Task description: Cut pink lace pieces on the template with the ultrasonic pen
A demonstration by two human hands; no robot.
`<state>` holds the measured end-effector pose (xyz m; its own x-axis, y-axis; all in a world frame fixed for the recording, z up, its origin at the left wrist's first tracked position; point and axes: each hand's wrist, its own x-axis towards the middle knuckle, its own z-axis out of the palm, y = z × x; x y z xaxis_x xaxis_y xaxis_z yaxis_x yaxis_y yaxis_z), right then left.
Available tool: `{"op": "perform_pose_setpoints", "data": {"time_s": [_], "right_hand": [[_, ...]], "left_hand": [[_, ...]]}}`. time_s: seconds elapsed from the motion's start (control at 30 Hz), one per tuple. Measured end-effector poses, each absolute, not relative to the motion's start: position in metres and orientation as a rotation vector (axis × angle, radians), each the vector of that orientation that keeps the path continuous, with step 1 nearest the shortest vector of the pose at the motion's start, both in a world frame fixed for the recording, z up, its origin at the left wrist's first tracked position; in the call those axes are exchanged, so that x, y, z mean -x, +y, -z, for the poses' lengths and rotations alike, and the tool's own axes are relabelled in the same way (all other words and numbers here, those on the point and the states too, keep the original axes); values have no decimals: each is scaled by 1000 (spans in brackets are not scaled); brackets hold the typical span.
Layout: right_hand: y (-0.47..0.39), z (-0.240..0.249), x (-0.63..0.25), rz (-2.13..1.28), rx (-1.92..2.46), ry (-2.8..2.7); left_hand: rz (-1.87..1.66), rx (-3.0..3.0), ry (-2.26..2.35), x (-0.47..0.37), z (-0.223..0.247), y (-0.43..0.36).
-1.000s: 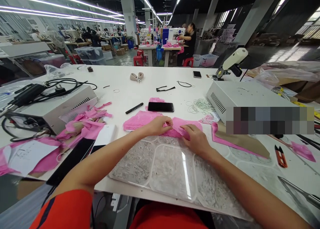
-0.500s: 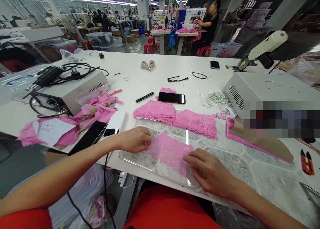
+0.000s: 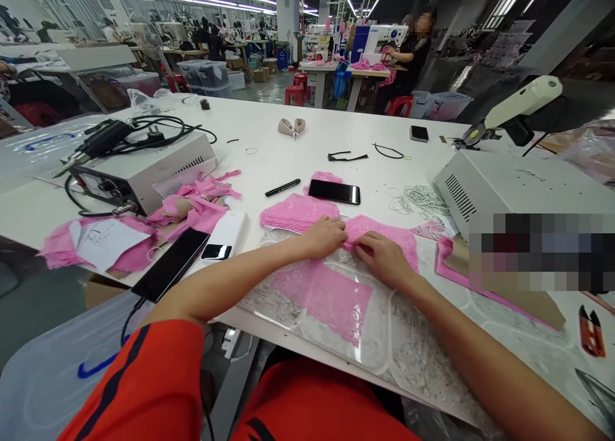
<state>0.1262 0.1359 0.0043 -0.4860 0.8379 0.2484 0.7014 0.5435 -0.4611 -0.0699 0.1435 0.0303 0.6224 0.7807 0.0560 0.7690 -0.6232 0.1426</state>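
Observation:
A single sheer pink lace piece lies flat on the marbled mat close to the table's front edge. Beyond it, a stack of pink lace is on the left and another pink lace pile on the right. My left hand is at the inner corner of the left stack, fingers bent and closed; what its fingertips pinch is too small to make out. Close beside it, my right hand has thumb and fingers pinched at the near left edge of the right pile.
A black phone and a pen lie behind the stacks. Grey machine boxes stand left and right. Pink scraps and a tablet are at left. Orange snips lie far right.
Both hands have moved away from the flat lace piece, forward to the two lace piles, and come close together. The view has shifted slightly. The flat piece stays on the mat.

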Motion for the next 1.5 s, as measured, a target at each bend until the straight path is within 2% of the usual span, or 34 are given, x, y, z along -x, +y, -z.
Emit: {"op": "perform_pose_setpoints", "data": {"time_s": [1.13,1.5], "right_hand": [[150,-2,-130,-653,1312,-2148],[148,-12,-124,-679,1314,-2130]], "left_hand": [[4,-2567,1436,60,-63,145],[-38,-2629,1472,59,-59,141]]}}
